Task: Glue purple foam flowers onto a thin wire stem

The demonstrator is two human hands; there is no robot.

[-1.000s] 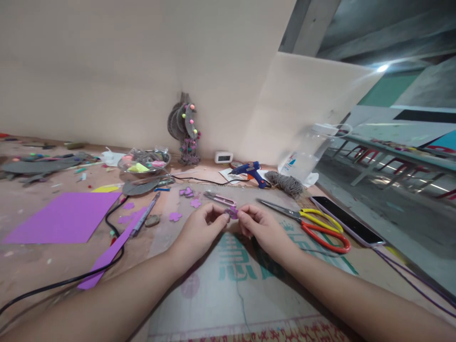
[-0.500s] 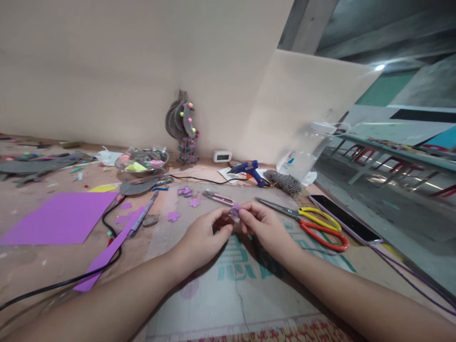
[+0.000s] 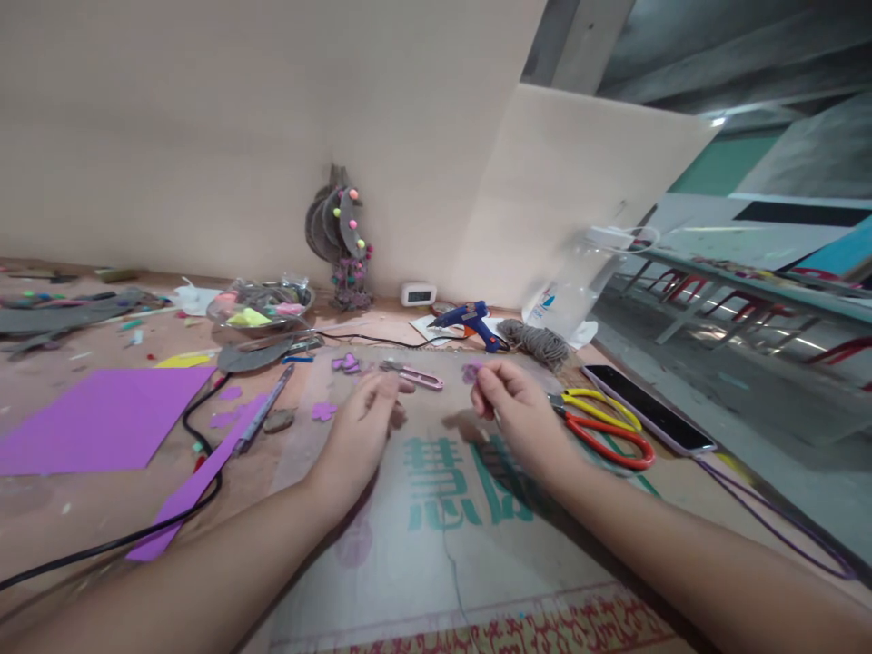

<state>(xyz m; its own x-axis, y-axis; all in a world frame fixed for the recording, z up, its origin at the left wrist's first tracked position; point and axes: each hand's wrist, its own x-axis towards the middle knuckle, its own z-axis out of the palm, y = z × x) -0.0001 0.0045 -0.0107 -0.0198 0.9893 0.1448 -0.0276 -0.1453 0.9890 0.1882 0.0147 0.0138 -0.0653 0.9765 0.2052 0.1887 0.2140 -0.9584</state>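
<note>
Pinched in the fingertips of my right hand point(image 3: 510, 409) is a small purple paper flower point(image 3: 471, 372), held above the board. My left hand point(image 3: 364, 418) is apart from it, fingers loosely stretched, just in front of pink-handled thread snips point(image 3: 421, 377). Nothing shows in the left fingers, though part of them is hidden. Beyond that hand lie curled purple flower pieces point(image 3: 346, 362), and a flat purple flower cutout point(image 3: 323, 411) is to its left. Scissors with yellow and red handles point(image 3: 606, 431) lie beside my right hand, their blades mostly hidden behind it.
A blue glue gun point(image 3: 470, 318), grey yarn point(image 3: 535, 341) and a clear bottle point(image 3: 579, 282) stand at the back. A phone point(image 3: 647, 409) lies right. Purple paper point(image 3: 102, 418), a pen point(image 3: 265, 409), a black cord point(image 3: 197, 427) and a bowl of scraps point(image 3: 259, 309) are left.
My hands have parted: the left moved left toward the snips and let go of the flower, while the right kept it and moved slightly right. The view shifted a little.
</note>
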